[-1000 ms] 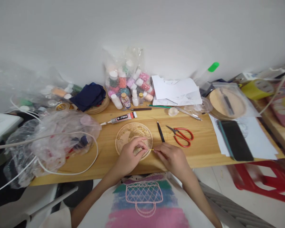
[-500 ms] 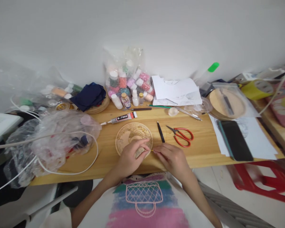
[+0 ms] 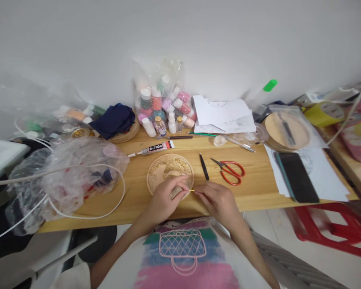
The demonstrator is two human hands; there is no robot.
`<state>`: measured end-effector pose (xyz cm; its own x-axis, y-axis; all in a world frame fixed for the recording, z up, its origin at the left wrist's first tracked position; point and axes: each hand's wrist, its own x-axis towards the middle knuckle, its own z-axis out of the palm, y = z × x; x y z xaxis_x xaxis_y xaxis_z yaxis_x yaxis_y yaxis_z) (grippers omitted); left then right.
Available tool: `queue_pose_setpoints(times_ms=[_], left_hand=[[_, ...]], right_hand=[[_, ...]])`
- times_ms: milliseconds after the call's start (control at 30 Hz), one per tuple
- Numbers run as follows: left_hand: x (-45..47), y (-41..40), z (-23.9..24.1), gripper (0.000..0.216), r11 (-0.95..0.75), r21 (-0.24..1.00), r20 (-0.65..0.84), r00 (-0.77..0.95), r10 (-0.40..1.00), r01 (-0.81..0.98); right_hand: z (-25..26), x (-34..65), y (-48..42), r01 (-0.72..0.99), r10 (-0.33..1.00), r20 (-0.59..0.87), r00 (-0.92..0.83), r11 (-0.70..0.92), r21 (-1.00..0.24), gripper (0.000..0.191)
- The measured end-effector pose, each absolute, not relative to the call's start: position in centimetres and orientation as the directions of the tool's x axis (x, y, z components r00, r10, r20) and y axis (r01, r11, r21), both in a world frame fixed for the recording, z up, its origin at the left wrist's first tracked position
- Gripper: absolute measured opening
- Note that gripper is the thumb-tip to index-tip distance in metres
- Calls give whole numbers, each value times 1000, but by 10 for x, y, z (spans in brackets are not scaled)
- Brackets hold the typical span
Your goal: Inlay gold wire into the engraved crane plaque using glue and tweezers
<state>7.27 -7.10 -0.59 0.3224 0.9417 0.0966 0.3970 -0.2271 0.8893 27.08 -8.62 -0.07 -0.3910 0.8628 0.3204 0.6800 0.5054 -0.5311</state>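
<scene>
A short, thin gold wire (image 3: 191, 190) stretches between my two hands near the table's front edge. My left hand (image 3: 167, 196) pinches its left end between thumb and fingers, over the lower edge of a round wooden disc (image 3: 156, 168). Gold line work in a curving pattern covers the disc, and part of it is hidden behind that hand. My right hand (image 3: 218, 198) pinches the wire's other end, just right of the disc. Beyond my right hand lie black tweezers (image 3: 203, 166) and red-handled scissors (image 3: 232, 171).
A B-7000 glue tube (image 3: 157, 147) lies behind the disc. At the back stand small bottles and a plastic bag of bead jars (image 3: 156, 102). Crumpled plastic bags (image 3: 75, 172) and a white cable fill the left; a phone (image 3: 299, 176) rests on papers at right.
Both hands keep nearly the same pose, with the wire still held between them. The view has shifted very slightly; nothing else has visibly moved.
</scene>
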Motion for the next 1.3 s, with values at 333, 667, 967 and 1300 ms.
queue_pose_setpoints(times_ms=[333,667,967,1300], left_hand=[[61,-75,-20,24,-315,793,196,271,942,522],[53,-84,-33,20,-449,619,320,314,894,645],[49,-82,-31,20,-460,616,338,312,888,640],[57,-44,-9,15,-515,552,314,409,857,656]], right_hand=[[-3,276,-86,707,896,271,-352,444,-551,20],[-20,271,-82,738,931,296,-216,354,-575,19],[-25,270,-73,751,938,293,-186,328,-574,19],[-24,264,-62,734,944,287,-165,312,-604,16]])
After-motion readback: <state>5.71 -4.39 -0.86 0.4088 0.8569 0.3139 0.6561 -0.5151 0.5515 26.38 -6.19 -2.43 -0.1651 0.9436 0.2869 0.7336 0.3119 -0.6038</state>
